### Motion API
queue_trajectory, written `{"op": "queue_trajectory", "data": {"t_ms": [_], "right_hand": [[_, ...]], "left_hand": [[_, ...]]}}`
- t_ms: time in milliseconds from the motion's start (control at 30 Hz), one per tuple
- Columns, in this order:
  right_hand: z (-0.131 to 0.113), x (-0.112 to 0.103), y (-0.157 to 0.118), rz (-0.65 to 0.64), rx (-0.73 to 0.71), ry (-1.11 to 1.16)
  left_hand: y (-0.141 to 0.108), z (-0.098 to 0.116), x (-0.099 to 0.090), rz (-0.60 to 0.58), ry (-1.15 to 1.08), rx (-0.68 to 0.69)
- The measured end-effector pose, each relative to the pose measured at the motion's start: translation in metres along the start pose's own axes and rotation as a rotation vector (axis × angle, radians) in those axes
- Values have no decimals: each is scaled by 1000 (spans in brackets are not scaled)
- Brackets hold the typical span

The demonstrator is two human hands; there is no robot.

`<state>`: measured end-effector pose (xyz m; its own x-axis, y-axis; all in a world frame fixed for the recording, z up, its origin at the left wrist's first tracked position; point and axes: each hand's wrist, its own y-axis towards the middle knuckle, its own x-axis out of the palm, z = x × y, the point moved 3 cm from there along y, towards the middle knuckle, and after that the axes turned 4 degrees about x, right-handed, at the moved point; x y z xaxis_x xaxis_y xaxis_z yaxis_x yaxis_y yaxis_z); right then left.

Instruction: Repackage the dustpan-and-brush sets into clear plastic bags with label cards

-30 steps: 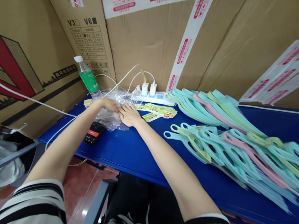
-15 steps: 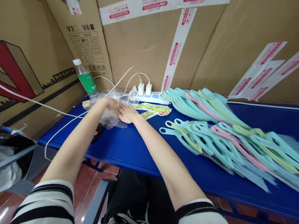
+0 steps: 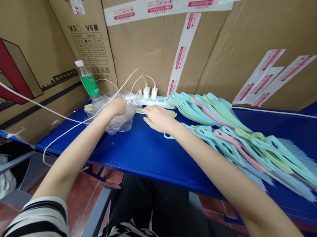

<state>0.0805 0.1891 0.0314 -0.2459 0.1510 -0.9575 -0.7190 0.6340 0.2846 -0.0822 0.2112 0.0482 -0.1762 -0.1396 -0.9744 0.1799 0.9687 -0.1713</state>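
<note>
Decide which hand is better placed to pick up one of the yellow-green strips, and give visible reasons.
Probably the right hand: it is right at the yellow-green strips. The left hand is over the clear plastic bag, farther from them.

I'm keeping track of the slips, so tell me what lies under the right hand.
Yellow-green slips show on either side of the right hand, on the blue table. The hand hides the stretch between, so what lies directly beneath cannot be seen.
</note>
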Motion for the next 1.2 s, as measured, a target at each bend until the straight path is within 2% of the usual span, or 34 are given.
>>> {"op": "queue_trajectory", "data": {"t_ms": [100,200,300,467,667,867,1033,1200], "right_hand": [[28,-22,-41,28,61,-46],[48,-35,-72,50,77,-66],[54,-37,-90,79,33,-52],[42,-26,-98,50,-57,-110],[29,-15,-96,23,-136,-120],[30,-4,-95,6,-142,-191],[32,-1,-91,-48,-112,-272],[34,-1,-92,-52,-82,-239]], "left_hand": [[-16,38,-6,115,52,46],[-19,82,1,108,61,191],[-10,105,10,106,91,202],[6,103,10,127,143,139],[11,97,9,191,187,73],[19,107,12,205,188,197],[26,111,9,210,174,200],[8,113,11,193,92,238]]}}
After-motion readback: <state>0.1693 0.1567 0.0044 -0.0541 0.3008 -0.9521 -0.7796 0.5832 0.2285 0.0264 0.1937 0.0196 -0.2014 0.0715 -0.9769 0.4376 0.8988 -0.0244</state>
